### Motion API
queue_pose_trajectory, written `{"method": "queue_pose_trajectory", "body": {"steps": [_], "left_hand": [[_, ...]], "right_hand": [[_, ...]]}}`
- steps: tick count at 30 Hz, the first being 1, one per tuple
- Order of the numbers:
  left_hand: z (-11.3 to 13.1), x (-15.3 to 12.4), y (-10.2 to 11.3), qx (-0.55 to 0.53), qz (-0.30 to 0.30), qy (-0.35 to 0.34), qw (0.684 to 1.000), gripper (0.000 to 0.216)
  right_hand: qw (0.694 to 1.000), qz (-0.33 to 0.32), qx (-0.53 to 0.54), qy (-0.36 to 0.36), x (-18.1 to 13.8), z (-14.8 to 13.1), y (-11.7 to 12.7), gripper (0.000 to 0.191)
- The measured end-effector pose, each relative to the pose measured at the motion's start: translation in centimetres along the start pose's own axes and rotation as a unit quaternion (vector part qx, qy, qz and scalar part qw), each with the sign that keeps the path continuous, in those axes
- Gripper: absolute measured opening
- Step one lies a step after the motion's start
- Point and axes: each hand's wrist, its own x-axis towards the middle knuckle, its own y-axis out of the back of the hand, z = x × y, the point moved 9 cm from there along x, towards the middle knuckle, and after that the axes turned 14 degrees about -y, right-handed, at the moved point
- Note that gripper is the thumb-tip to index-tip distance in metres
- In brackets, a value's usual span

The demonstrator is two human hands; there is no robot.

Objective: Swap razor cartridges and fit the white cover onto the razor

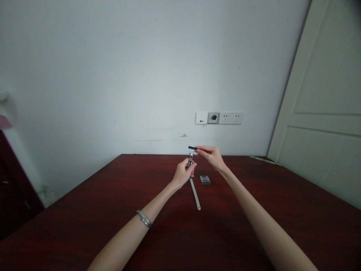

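Observation:
My left hand (183, 174) is wrapped round a slim handle with a black and silver upper part and a small forked metal head (191, 154), which looks like a razor handle. Below that hand a long pale grey strip (195, 195) with a hole at its end runs toward me; it lines up with the handle, but my fingers hide whether they are joined. Between thumb and fingers my right hand (211, 154) pinches a narrow black bar (192, 147), like a razor head. This bar is held level, just above the fork. A small clear case (205, 180) lies right of the handle.
The dark red wooden table (158, 241) reaches back to a white wall (113, 75). Sockets and switches (219, 118) are set in the wall above it. A pale panelled door (324, 124) stands at the right, near a thin light strip (264, 160) on the table's back edge.

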Motion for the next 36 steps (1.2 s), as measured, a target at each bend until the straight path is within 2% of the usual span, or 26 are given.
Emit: {"method": "queue_pose_trajectory", "body": {"steps": [12,19,31,36], "left_hand": [[1.0,0.0,0.2,0.029,0.041,-0.026,0.998,0.029],[1.2,-0.3,-0.1,-0.028,0.057,-0.016,0.998,0.035],[1.7,-0.7,0.2,-0.014,0.076,-0.042,0.996,0.032],[2.3,-0.5,0.5,-0.049,0.099,-0.054,0.992,0.032]], "right_hand": [[1.000,-0.010,0.010,-0.009,0.1,0.1,-0.3,0.030],[1.000,-0.018,0.020,-0.010,0.2,0.2,-0.5,0.029],[0.999,-0.027,-0.017,-0.018,-0.6,-1.3,-0.8,0.030],[0.999,-0.033,-0.023,-0.014,-0.8,-1.6,-0.8,0.031]]}}
